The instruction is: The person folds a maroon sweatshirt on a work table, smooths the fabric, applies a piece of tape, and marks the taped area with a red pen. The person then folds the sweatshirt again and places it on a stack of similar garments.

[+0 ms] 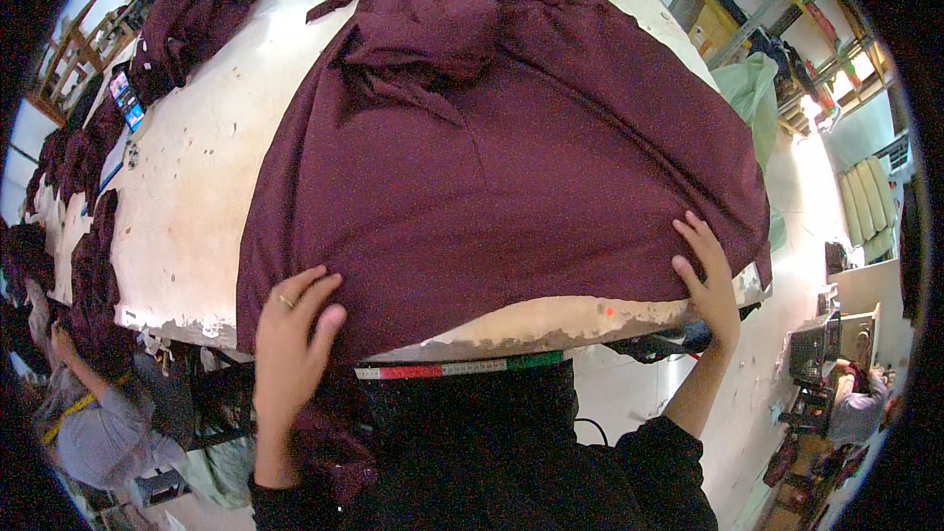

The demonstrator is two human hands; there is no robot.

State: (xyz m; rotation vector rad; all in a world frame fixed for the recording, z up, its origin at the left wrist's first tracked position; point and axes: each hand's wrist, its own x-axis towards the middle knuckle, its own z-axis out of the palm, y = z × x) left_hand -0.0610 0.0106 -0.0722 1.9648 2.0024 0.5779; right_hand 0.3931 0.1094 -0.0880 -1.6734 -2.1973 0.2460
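A dark maroon garment or cut of cloth (pixel 479 184) is spread over the worktable, with its wide lower part toward me. Its far end is bunched into folds, and one long crease runs down its right side. My left hand (pixel 295 339), wearing a ring, is at the near left corner of the cloth, fingers slightly spread and the thumb apart. On the right, my right hand (pixel 704 276) lies with spread fingers on the cloth near its right edge. Neither hand grips anything visible. Part of the cloth hangs over the table's front edge at the left.
The pale worktable (pixel 184 221) has a worn, chipped front edge. A measuring tape (pixel 464 367) in coloured sections runs below it. More maroon cloth (pixel 199 22) and a lit phone (pixel 127 102) lie at the left. People (pixel 110 428) sit at both sides. A black crate (pixel 814 346) stands at right.
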